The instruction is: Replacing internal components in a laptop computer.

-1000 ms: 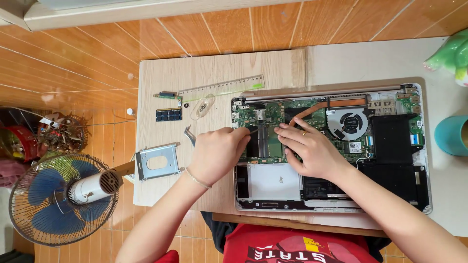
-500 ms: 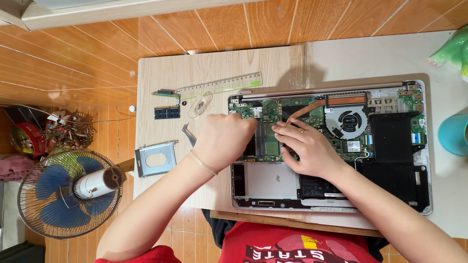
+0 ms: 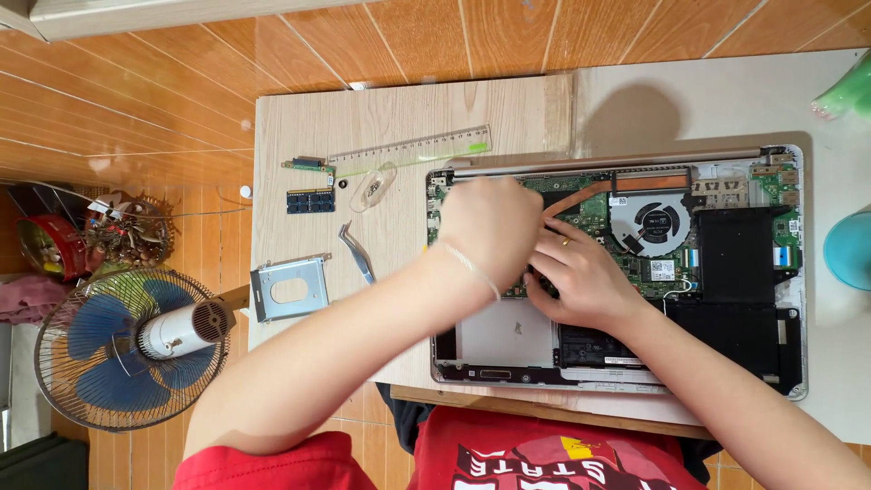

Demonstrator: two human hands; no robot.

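Both your hands are down inside the opened laptop, which lies bottom-up on the desk with its boards and parts exposed. Your left hand lies knuckles-up over the green circuit board; its fingers curl downward and are hidden from view, so you cannot tell whether they grip anything. Your right hand is just beside it, touching it, with bent fingers pressing down on the board at the spot under your left palm; what they pinch, if anything, is covered. Just beyond your right fingers runs the copper heat pipe to the round cooling fan, and further right of them sits the black battery. Left of your left hand, on the bare desk, lie metal tweezers, a silver drive bracket, a memory module, and a clear ruler. A standing fan is on the floor, well apart.
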